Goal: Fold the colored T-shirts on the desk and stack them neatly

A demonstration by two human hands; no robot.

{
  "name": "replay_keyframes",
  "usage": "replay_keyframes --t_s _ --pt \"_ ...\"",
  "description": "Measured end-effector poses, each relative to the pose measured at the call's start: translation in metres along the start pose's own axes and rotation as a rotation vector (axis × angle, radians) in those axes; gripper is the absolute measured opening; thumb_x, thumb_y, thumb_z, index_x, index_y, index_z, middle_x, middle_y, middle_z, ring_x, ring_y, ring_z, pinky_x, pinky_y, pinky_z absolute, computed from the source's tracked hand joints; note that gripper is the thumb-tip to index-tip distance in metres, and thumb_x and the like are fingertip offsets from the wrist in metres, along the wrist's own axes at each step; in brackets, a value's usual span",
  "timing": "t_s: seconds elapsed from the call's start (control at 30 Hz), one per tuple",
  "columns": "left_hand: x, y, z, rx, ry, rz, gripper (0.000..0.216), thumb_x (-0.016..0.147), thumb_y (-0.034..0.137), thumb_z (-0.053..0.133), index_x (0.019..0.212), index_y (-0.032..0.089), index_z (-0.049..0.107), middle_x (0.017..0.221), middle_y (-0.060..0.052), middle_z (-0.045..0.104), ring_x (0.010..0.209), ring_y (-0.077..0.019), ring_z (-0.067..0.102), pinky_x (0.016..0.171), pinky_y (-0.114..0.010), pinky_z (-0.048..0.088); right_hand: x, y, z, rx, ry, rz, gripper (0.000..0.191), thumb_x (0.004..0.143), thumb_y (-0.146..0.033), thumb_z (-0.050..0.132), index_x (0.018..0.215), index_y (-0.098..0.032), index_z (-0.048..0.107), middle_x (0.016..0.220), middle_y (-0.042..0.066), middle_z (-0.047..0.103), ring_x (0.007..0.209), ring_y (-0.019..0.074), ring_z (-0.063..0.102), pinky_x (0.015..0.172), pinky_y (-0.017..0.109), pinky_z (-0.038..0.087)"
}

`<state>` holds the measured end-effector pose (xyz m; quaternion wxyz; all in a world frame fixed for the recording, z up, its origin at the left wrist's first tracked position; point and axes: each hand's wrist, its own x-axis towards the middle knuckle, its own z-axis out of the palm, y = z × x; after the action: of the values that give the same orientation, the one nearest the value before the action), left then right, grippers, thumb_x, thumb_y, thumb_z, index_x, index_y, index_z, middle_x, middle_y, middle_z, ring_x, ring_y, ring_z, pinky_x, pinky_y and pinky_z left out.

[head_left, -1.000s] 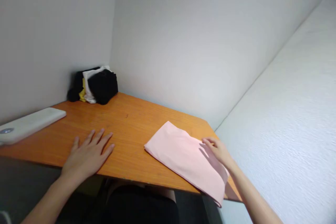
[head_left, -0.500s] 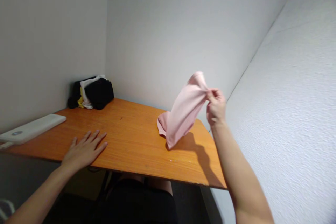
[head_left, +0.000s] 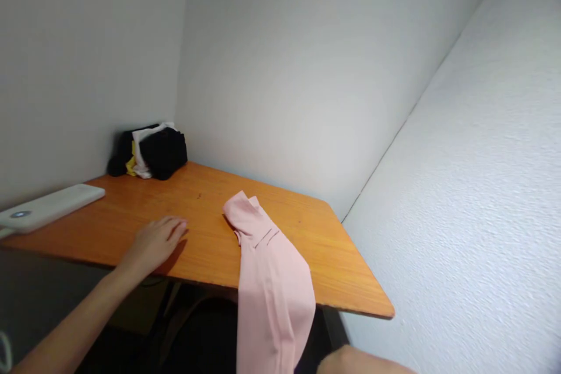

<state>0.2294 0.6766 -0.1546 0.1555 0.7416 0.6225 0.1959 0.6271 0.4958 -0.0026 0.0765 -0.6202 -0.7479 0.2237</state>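
Note:
A pink garment (head_left: 274, 269), apparently a shirt with two thin dark lines on it, stretches from the middle of the table down over its front edge and out of the picture at the bottom. My right hand (head_left: 357, 361) shows only in part at the bottom edge, to the right of the cloth; its fingers are hidden, so I cannot see its grip. Left of the garment, my left hand (head_left: 155, 242) is open and empty, slightly curved just above or on the tabletop, with a shadow beneath it.
On the wooden table (head_left: 210, 245), a pile of black, white and yellow clothes (head_left: 151, 151) lies in the back left corner. A white power bank (head_left: 55, 207) with a cable sits along the left side. Walls border the table behind, left and right.
The pink garment, raised in my right hand before, has come down toward me and drapes over the front edge. My right hand dropped to the bottom of view. My left hand's spread fingers drew together.

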Motion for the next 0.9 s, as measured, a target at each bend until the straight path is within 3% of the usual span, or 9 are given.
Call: replay_keyframes --t_s 0.1,0.2,0.33,0.47,0.57,0.7,0.8,0.9 --pt "0.001 0.045 0.007 -0.116 -0.081 0.096 0.047 0.095 0.046 0.033 0.098 0.017 0.07 0.101 -0.012 0.073 0.099 -0.0265 0.065 0.09 -0.034 0.046 0.016 0.004 0.026 0.058 -0.085 0.012 0.013 0.092 -0.037 0.061 0.095 -0.028 0.07 0.096 0.001 0.07 0.085 0.0176 0.065 0.071 0.03 0.053" --pt "-0.001 0.085 0.023 -0.205 -0.128 0.128 0.041 0.092 0.048 0.04 0.088 0.019 0.068 0.083 -0.01 0.073 0.085 -0.0253 0.067 0.072 -0.031 0.046 0.066 0.011 0.046 0.115 -0.008 0.104 0.023 0.093 -0.036 0.052 0.083 -0.022 0.067 0.08 0.002 0.07 0.073 0.0177 0.064 0.065 0.029 0.045" --pt "-0.011 0.121 0.044 -0.232 -0.115 0.153 0.039 0.09 0.051 0.044 0.083 0.019 0.064 0.079 -0.009 0.07 0.08 -0.0242 0.066 0.063 -0.029 0.042 0.144 0.024 0.074 0.122 0.206 0.298 0.023 0.09 -0.038 0.055 0.08 -0.018 0.061 0.08 0.008 0.069 0.075 0.021 0.062 0.067 0.029 0.039" --pt "-0.018 0.139 0.054 -0.234 -0.091 0.17 0.032 0.089 0.049 0.049 0.082 0.02 0.06 0.086 -0.009 0.068 0.082 -0.0239 0.064 0.066 -0.03 0.043 0.189 0.029 0.097 0.188 0.262 0.345 0.021 0.079 -0.034 0.067 0.071 -0.019 0.055 0.078 0.009 0.066 0.078 0.0238 0.06 0.068 0.031 0.039" --pt "-0.014 0.13 0.049 -0.242 -0.057 0.164 0.027 0.092 0.041 0.045 0.078 0.02 0.054 0.087 -0.007 0.066 0.08 -0.0211 0.063 0.069 -0.03 0.044 0.196 0.032 0.095 0.317 0.293 0.283 0.024 0.076 -0.034 0.066 0.064 -0.021 0.05 0.068 0.003 0.061 0.071 0.0199 0.058 0.066 0.029 0.041" --pt "0.001 0.087 0.011 -0.27 0.087 0.037 0.03 0.096 0.038 0.03 0.078 0.022 0.047 0.082 -0.005 0.062 0.08 -0.0193 0.061 0.071 -0.028 0.044 0.173 0.057 0.047 0.524 0.43 0.233 0.022 0.084 -0.044 0.049 0.076 -0.024 0.044 0.07 0.0 0.057 0.066 0.017 0.058 0.063 0.029 0.048" --pt "0.007 0.04 -0.028 -0.298 0.298 -0.194 0.028 0.094 0.039 0.027 0.082 0.022 0.045 0.085 -0.004 0.061 0.084 -0.0182 0.06 0.072 -0.026 0.045 0.137 0.102 0.005 0.767 0.703 0.235 0.028 0.076 -0.046 0.057 0.078 -0.025 0.038 0.07 -0.004 0.052 0.064 0.014 0.056 0.062 0.027 0.05" --pt "0.001 -0.006 -0.053 -0.284 0.409 -0.397 0.027 0.09 0.038 0.025 0.084 0.022 0.047 0.09 -0.005 0.062 0.088 -0.0201 0.061 0.071 -0.027 0.046 0.096 0.158 -0.004 0.913 0.949 0.317 0.041 0.062 -0.041 0.071 0.075 -0.025 0.036 0.06 -0.01 0.044 0.049 0.0089 0.046 0.048 0.019 0.039"
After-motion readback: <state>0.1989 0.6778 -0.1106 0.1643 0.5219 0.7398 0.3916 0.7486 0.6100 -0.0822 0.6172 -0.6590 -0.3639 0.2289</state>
